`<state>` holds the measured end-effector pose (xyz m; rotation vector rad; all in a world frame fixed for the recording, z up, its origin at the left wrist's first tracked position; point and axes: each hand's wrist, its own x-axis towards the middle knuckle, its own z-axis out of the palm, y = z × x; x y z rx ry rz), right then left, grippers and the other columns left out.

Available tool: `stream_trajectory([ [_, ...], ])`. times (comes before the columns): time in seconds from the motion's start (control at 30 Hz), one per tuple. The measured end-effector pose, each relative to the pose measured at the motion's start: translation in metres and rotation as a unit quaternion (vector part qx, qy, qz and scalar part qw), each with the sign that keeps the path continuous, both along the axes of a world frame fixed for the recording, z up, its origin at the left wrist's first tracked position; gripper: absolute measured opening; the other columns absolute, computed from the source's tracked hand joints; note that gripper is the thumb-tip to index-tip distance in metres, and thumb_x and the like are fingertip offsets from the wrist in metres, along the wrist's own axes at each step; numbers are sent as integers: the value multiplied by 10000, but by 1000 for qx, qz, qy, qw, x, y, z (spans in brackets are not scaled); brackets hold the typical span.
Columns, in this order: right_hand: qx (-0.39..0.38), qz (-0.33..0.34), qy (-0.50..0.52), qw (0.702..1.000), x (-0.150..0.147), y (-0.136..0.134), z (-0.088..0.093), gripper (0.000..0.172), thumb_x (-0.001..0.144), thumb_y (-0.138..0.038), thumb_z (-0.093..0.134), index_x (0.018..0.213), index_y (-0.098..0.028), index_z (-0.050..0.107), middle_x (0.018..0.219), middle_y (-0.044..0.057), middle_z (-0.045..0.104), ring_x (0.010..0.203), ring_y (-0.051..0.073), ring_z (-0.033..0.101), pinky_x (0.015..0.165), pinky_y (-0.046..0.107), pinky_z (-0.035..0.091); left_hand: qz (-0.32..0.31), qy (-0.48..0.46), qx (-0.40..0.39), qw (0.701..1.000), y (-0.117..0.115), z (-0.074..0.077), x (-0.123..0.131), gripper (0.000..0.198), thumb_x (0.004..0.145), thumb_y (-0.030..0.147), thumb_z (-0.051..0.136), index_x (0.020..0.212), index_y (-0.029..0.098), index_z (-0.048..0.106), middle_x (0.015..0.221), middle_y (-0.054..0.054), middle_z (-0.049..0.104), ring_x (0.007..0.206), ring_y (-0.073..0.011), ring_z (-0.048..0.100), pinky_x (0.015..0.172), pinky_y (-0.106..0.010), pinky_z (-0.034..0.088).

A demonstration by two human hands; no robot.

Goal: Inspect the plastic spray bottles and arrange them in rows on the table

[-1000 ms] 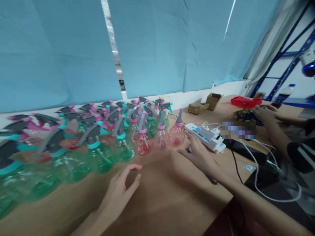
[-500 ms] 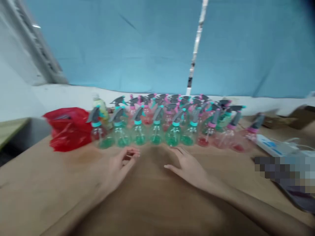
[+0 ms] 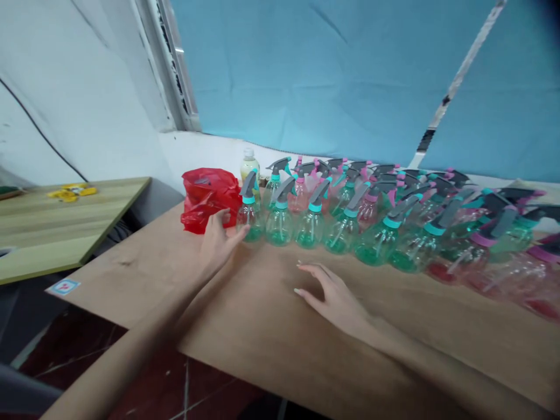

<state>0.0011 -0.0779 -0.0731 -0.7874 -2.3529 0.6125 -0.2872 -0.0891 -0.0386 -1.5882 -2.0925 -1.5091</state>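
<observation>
Rows of clear spray bottles with grey triggers stand upright on the wooden table (image 3: 262, 303). Those at the front left, such as one green spray bottle (image 3: 310, 230), have teal collars; pink-collared ones, like the pink spray bottle (image 3: 479, 256), stand to the right and behind. My left hand (image 3: 219, 239) is at the leftmost green spray bottle (image 3: 250, 219), thumb and fingers apart around its left side; whether it touches the bottle I cannot tell. My right hand (image 3: 335, 297) hovers in front of the row, fingers spread and curved, holding nothing.
A crumpled red plastic bag (image 3: 205, 195) sits left of the bottles, with a capped bottle of pale liquid (image 3: 249, 163) behind. Farther left, a second table (image 3: 39, 221) bears a yellow object (image 3: 72, 191). A blue curtain (image 3: 306, 87) hangs behind.
The view has swung left, bringing the second table and floor into sight. My left hand has moved left to the end bottle; my right hand stays spread in front of the row.
</observation>
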Motion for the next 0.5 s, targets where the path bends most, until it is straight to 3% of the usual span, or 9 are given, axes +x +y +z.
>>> stream_trajectory([
  [0.13,1,6,6,1000,-3,0,0,341,872,-335,509,1199,-266,445,1240,55,551,1119,225,544,941,438,458,54,126,-80,987,13,15,13,666,749,601,559,1217,144,435,1151,-143,534,1111,-293,520,875,-411,472],
  [0.3,6,4,15,1000,-1,-2,3,344,871,-334,509,1202,-270,445,1232,52,557,1101,224,558,930,439,465,77,158,-105,979,27,23,21,614,761,554,572,1180,118,468,1099,-171,548,1057,-350,539,797,-450,491],
  [0.5,-11,-9,11,1000,14,1,14,332,857,-365,528,1164,-254,467,1202,53,585,989,211,611,885,429,495,86,177,-117,974,13,28,13,551,750,538,596,1098,122,497,1044,-162,568,1010,-345,565,774,-435,492],
])
